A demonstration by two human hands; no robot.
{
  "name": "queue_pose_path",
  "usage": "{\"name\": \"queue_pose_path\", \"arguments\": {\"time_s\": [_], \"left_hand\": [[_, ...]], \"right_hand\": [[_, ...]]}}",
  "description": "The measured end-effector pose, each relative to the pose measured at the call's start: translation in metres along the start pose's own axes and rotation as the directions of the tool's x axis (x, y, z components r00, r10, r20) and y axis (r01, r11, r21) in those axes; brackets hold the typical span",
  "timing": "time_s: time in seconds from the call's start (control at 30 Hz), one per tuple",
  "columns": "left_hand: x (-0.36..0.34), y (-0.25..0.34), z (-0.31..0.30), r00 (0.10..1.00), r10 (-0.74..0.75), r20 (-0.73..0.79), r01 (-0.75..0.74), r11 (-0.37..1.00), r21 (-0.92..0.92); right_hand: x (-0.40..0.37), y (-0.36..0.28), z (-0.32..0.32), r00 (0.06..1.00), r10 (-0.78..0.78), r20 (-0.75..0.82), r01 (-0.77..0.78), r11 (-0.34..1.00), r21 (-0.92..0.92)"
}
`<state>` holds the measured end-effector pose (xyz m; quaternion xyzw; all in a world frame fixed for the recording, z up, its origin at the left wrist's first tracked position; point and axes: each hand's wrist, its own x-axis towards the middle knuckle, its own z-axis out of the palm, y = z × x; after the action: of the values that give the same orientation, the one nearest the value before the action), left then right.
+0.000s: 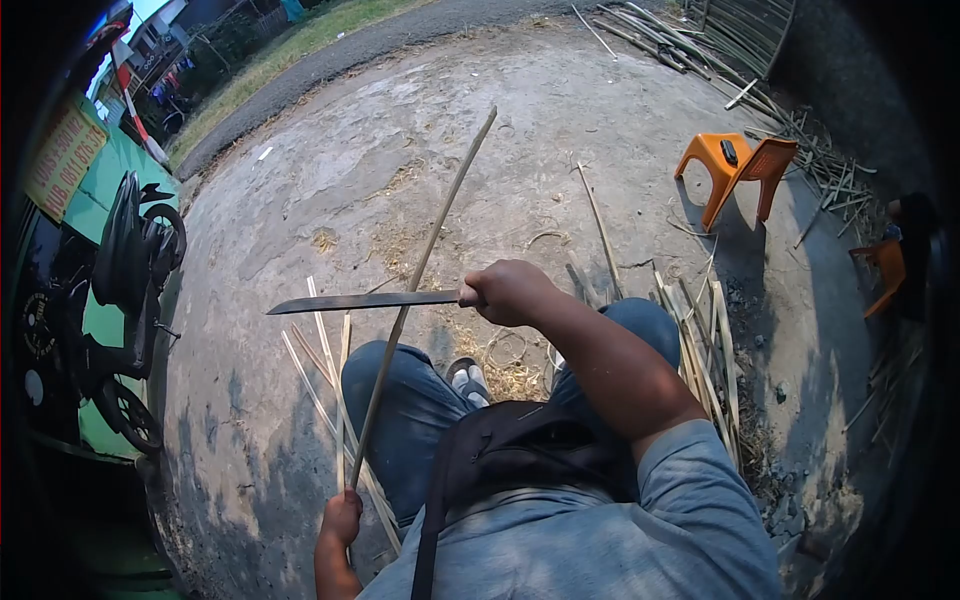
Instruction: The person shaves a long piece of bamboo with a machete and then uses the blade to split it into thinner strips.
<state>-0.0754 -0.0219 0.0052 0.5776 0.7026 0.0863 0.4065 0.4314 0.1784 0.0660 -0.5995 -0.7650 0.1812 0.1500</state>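
Note:
A long thin strip of wood or bamboo point(440, 215) slants up and away across my view. My left hand point(342, 517) is closed around its lower end, beside my thigh. In my right hand point(510, 292) is the handle of a long machete point(365, 302), its dark blade pointing left. The blade crosses the strip near the strip's middle; whether the two touch, I cannot tell. Pale split strips point(316, 388) lie by my left leg, and a bundle of others point(712, 350) is beside my right leg.
An orange plastic chair point(728, 165) with a small black object on it stands at the right. Farther right is a second orange chair point(884, 270) near a dark figure. Poles lie in a heap point(680, 45) at the back right. Parked motorbikes point(130, 300) line the left edge.

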Motion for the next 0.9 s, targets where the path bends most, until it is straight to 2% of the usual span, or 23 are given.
{"name": "queue_pose_path", "arguments": {"time_s": [0.13, 0.23, 0.27, 0.3, 0.4, 0.5, 0.53, 0.63, 0.67, 0.7, 0.8, 0.9], "left_hand": [[-0.004, 0.002, 0.007, 0.995, 0.076, -0.071, -0.074, 0.997, 0.035], [-0.002, -0.002, 0.017, 0.979, 0.15, -0.137, -0.136, 0.985, 0.106], [0.0, -0.005, 0.018, 0.976, 0.162, -0.143, -0.145, 0.982, 0.121], [0.0, -0.005, 0.019, 0.973, 0.175, -0.15, -0.155, 0.979, 0.135], [-0.002, 0.001, 0.017, 0.959, 0.213, -0.185, -0.166, 0.957, 0.238], [-0.01, 0.024, 0.01, 0.95, 0.227, -0.214, -0.153, 0.937, 0.314], [-0.011, 0.028, 0.008, 0.948, 0.235, -0.217, -0.153, 0.928, 0.338], [-0.013, 0.035, 0.007, 0.939, 0.25, -0.237, -0.141, 0.906, 0.4], [-0.013, 0.037, 0.007, 0.935, 0.25, -0.252, -0.128, 0.899, 0.418], [-0.015, 0.038, 0.007, 0.931, 0.248, -0.269, -0.112, 0.893, 0.436], [-0.015, 0.037, 0.007, 0.927, 0.243, -0.286, -0.104, 0.899, 0.426], [-0.014, 0.035, 0.016, 0.917, 0.254, -0.308, -0.133, 0.921, 0.366]], "right_hand": [[0.001, -0.002, 0.005, 0.98, -0.128, -0.149, 0.115, 0.989, -0.09], [0.004, 0.003, -0.001, 0.976, -0.06, -0.209, 0.034, 0.991, -0.128], [0.007, 0.013, 0.004, 0.957, -0.015, -0.288, 0.017, 1.0, 0.003], [0.008, 0.013, -0.006, 0.958, 0.101, -0.267, -0.098, 0.995, 0.026], [0.018, 0.035, -0.01, 0.904, 0.299, -0.305, -0.278, 0.954, 0.11], [0.012, 0.045, -0.01, 0.901, 0.328, -0.283, -0.285, 0.941, 0.184], [0.009, 0.043, -0.012, 0.916, 0.324, -0.238, -0.284, 0.941, 0.186], [-0.001, 0.021, -0.02, 0.972, 0.224, -0.073, -0.223, 0.975, 0.019], [-0.003, 0.014, -0.016, 0.987, 0.153, -0.055, -0.152, 0.988, 0.018], [-0.006, 0.003, -0.016, 0.995, 0.097, -0.025, -0.098, 0.993, -0.073], [0.001, -0.004, 0.009, 0.995, -0.081, -0.057, 0.075, 0.993, -0.091], [0.007, -0.001, 0.007, 0.992, -0.098, -0.081, 0.089, 0.989, -0.115]]}}
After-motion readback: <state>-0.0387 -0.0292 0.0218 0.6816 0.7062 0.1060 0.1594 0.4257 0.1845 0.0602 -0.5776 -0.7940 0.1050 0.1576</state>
